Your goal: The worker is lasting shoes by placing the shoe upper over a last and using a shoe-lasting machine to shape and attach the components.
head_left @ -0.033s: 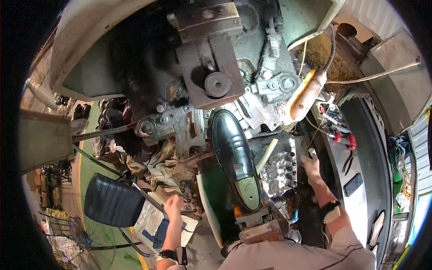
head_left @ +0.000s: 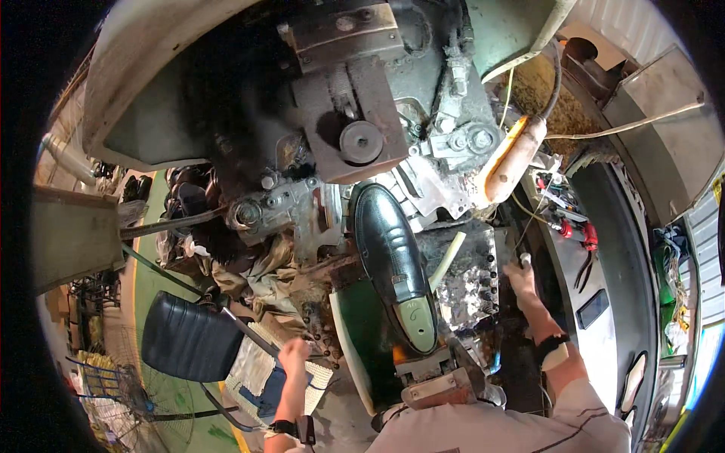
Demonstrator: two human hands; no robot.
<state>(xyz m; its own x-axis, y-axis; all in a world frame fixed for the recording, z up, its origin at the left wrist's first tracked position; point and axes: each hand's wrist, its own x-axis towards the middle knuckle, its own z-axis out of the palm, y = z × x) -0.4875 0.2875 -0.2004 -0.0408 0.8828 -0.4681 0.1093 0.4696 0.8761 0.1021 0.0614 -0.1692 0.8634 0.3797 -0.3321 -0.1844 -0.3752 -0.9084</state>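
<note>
A black leather shoe upper is stretched over a pale green last. It sits in the middle of a machine, toe away from me and heel by the metal clamp near my body. My left hand is closed, left of the shoe and beside the end of a slanting metal bar; anything inside its fingers is hidden. Right of the machine, my right hand is also closed, with a small white tip showing at its fingers. Neither hand touches the shoe.
A dark machine head with a round knob stands beyond the toe. A pale lamp hangs at the right, near red-handled pliers and a phone on a ledge. A black chair stands at the left.
My left hand has shifted slightly toward me and stays closed. My right hand and the shoe look almost unmoved.
</note>
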